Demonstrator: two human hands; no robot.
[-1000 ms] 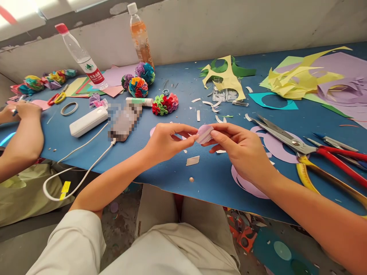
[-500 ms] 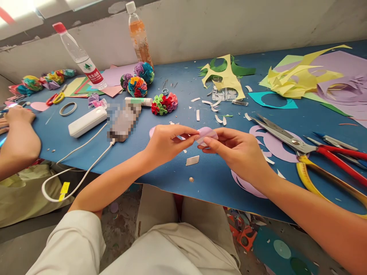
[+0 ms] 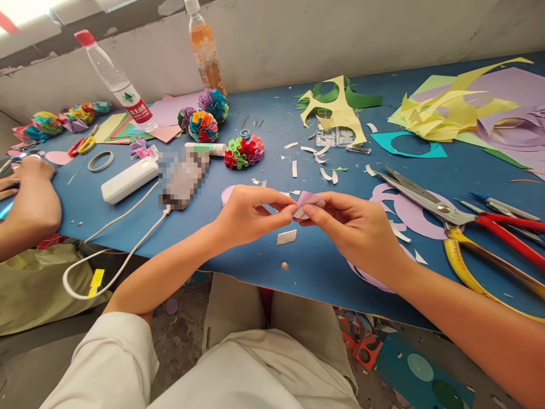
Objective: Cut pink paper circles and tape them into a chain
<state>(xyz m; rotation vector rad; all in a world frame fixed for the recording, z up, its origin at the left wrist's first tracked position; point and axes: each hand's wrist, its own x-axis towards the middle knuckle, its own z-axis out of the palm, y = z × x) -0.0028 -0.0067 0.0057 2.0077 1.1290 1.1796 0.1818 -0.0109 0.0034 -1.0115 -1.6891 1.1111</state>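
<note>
Between my two hands, just above the near part of the table, is a small folded piece of purple paper (image 3: 309, 200). My left hand (image 3: 254, 216) pinches its left end between thumb and fingertips. On the other side, my right hand (image 3: 349, 222) grips it with the thumb in front and the fingers behind. Behind my left hand a purple paper disc (image 3: 227, 194) lies partly hidden. Below the hands rests a small pale strip (image 3: 286, 237). Purple cut-out paper rings (image 3: 419, 218) lie beside my right hand, partly under the scissors (image 3: 443, 209).
Ruffled paper balls (image 3: 203, 126), a glue stick (image 3: 206, 149), a power bank (image 3: 130, 180) and a blurred phone (image 3: 185, 182) stand to the left. Two bottles (image 3: 128, 99) are behind. Paper offcuts (image 3: 451, 113) are piled back right. A co-worker's arm (image 3: 36, 196) is far left.
The purple paper in my hands has gone from a rounded, flatter shape to a more pointed, folded one. My hands have barely shifted; the view has moved slightly.
</note>
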